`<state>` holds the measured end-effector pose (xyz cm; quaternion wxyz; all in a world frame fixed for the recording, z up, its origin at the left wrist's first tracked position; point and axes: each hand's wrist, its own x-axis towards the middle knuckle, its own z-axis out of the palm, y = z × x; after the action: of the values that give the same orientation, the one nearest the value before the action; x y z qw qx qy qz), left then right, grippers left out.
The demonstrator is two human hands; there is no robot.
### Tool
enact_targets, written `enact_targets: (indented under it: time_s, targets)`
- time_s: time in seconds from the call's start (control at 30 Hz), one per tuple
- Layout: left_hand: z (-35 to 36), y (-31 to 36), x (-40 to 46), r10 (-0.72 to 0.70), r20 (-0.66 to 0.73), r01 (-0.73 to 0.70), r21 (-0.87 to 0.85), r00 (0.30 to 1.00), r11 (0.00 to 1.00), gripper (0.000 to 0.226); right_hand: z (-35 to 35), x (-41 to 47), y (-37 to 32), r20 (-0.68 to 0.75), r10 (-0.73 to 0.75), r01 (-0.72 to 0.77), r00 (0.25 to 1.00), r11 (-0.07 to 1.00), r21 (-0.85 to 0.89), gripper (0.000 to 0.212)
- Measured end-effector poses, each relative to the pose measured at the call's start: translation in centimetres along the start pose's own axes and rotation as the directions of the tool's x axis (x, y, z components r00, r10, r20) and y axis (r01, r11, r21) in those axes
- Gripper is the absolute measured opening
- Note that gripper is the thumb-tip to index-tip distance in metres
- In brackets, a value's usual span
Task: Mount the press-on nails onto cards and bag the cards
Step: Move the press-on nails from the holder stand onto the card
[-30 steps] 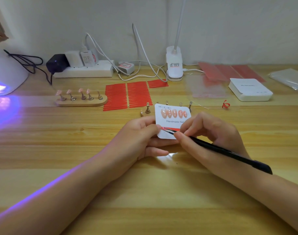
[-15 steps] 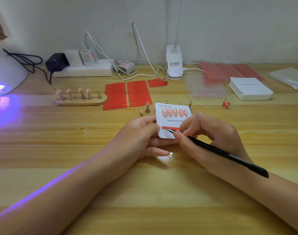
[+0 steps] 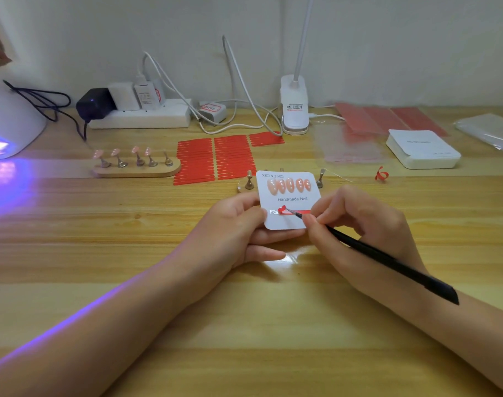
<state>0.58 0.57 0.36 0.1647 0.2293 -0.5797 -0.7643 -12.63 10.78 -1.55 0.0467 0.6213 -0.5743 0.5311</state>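
Note:
My left hand (image 3: pixel 238 224) holds a white card (image 3: pixel 289 200) printed "Handmade Nail" by its left edge, above the table. Several pink press-on nails (image 3: pixel 289 185) sit in a row along the card's top. A red tape strip (image 3: pixel 297 212) runs across the card's lower part, its left end curled up off the card. My right hand (image 3: pixel 359 224) pinches black tweezers (image 3: pixel 387 257), whose tips grip that lifted end of the red liner. A wooden stand (image 3: pixel 135 170) to the left carries more pink nails on metal pegs.
Sheets of red tape strips (image 3: pixel 215 159) lie behind the card. A stack of white cards (image 3: pixel 422 149), clear bags (image 3: pixel 491 130), a curled red liner scrap (image 3: pixel 382 174), a power strip (image 3: pixel 141 116), a lamp base (image 3: pixel 293 107) and a glowing UV lamp (image 3: pixel 6 124) line the back.
The tweezers have peeled the left end of the red liner up from the card; earlier it lay flat. The card is held slightly higher.

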Motion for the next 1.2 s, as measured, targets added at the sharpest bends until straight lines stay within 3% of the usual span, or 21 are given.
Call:
enact_targets:
  time_s: [0.33, 0.57, 0.97, 1.2]
  targets:
    - [-0.3, -0.1, 0.0, 0.004, -0.021, -0.004, -0.007, 1.000, 1.000, 0.035, -0.8, 0.2, 0.0, -0.076, 0.153, -0.151, 0.985, 0.988, 0.028, 0.020]
    - [-0.5, -0.2, 0.1, 0.015, -0.030, -0.016, -0.013, 0.999, 1.000, 0.035, -2.6, 0.9, 0.8, -0.163, 0.379, -0.361, 0.911, 0.923, 0.132, 0.024]
    - [-0.7, -0.2, 0.0, 0.014, -0.026, -0.014, -0.022, 1.000, 1.000, 0.036, -5.4, 2.5, 2.5, -0.314, 0.390, -0.375, 0.866, 0.921, 0.108, 0.026]
    - [-0.4, -0.1, -0.3, 0.015, -0.030, -0.010, 0.156, 0.999, 0.988, 0.040, -7.4, 3.3, 3.8, -0.405, 0.340, -0.344, 0.849, 0.937, 0.064, 0.028]
